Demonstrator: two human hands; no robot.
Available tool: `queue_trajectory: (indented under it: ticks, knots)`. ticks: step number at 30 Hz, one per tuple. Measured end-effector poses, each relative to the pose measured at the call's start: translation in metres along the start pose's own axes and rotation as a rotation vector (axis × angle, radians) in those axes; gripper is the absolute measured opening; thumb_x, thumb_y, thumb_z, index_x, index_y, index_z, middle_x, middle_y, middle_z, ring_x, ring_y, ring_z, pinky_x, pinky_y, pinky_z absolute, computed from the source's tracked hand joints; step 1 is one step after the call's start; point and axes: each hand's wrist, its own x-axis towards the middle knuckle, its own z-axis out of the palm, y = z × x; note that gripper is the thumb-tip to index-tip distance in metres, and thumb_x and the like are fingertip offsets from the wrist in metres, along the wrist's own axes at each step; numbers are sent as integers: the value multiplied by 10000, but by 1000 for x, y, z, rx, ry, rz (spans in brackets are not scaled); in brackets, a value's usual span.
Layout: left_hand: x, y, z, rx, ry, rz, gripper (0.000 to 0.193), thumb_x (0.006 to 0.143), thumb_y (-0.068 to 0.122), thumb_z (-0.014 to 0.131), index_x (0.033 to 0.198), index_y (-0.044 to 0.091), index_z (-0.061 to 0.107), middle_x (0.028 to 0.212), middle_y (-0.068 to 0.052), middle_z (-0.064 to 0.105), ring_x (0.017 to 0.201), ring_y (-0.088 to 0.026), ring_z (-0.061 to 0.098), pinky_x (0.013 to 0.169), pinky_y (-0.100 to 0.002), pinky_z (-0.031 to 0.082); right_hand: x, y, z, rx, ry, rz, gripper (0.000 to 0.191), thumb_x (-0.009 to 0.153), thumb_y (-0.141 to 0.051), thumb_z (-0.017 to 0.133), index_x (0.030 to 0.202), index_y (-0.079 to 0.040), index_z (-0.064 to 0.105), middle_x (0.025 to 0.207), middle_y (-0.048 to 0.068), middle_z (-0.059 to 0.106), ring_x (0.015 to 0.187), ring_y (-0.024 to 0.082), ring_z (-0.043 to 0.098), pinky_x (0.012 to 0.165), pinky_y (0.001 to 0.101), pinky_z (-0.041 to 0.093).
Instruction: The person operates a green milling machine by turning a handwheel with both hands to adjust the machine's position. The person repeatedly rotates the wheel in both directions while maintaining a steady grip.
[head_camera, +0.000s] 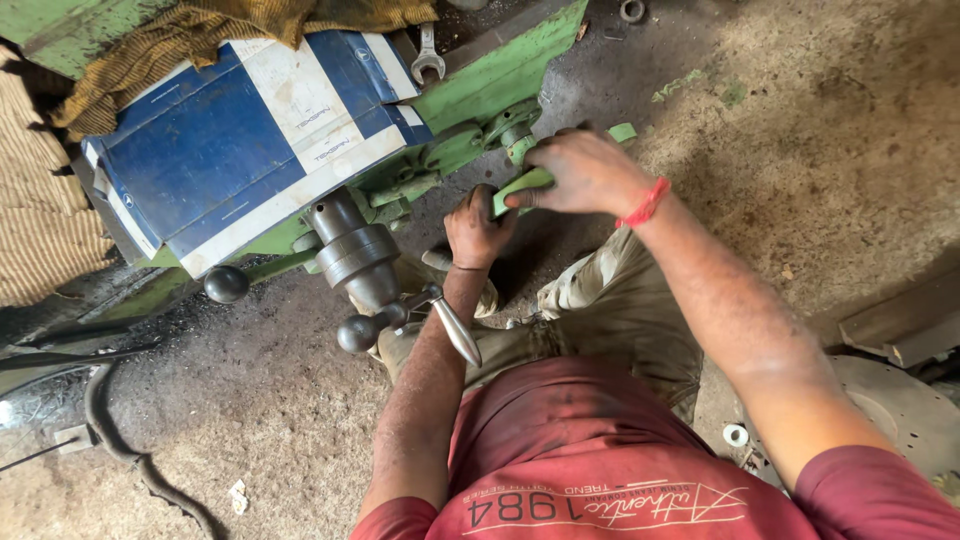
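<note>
The dusty concrete floor (820, 120) carries a green machine base (500, 75). On the floor lie a dark hose (120, 445) at the left edge, a small white ring (736, 435) at the right, and a metal ring (632, 10) near the top edge.

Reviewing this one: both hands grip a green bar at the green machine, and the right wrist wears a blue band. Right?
Not quite. The band on the right wrist is red, not blue, as the head view shows. The rest holds: the left hand and right hand both grip the green bar at the green machine.
</note>
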Motion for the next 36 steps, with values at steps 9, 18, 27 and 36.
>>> queue_trajectory:
  ticks: [9,18,27,36]
  knots:
    - [-1,-1,0,-8,36,11,357,752,286,847,952,110,611,853,-112,704,730,-367,694,628,-476,547,29,-10,-5,-108,-78,-41,792,744,-872,609,987,-145,808,827,180,741,830,389,723,795,503,565]
    - [-3,-3,-1,-46,56,28,347,756,264,839,982,106,627,906,-106,717,773,-362,707,644,-460,556,25,-11,5,-155,30,-53,727,752,-843,611,875,-156,816,751,143,730,799,363,717,809,499,539]
    - [-4,-5,-3,-58,27,8,376,745,270,853,979,93,618,887,-112,707,755,-361,703,632,-458,550,25,-16,6,-206,-12,-14,773,764,-874,592,873,-140,806,785,138,730,823,342,728,831,496,544]
    - [-7,-10,1,-74,52,26,365,746,254,847,974,89,615,888,-119,701,753,-369,697,639,-460,550,28,-15,12,-205,25,-33,789,756,-880,593,807,-116,786,733,136,722,791,340,727,840,495,537]
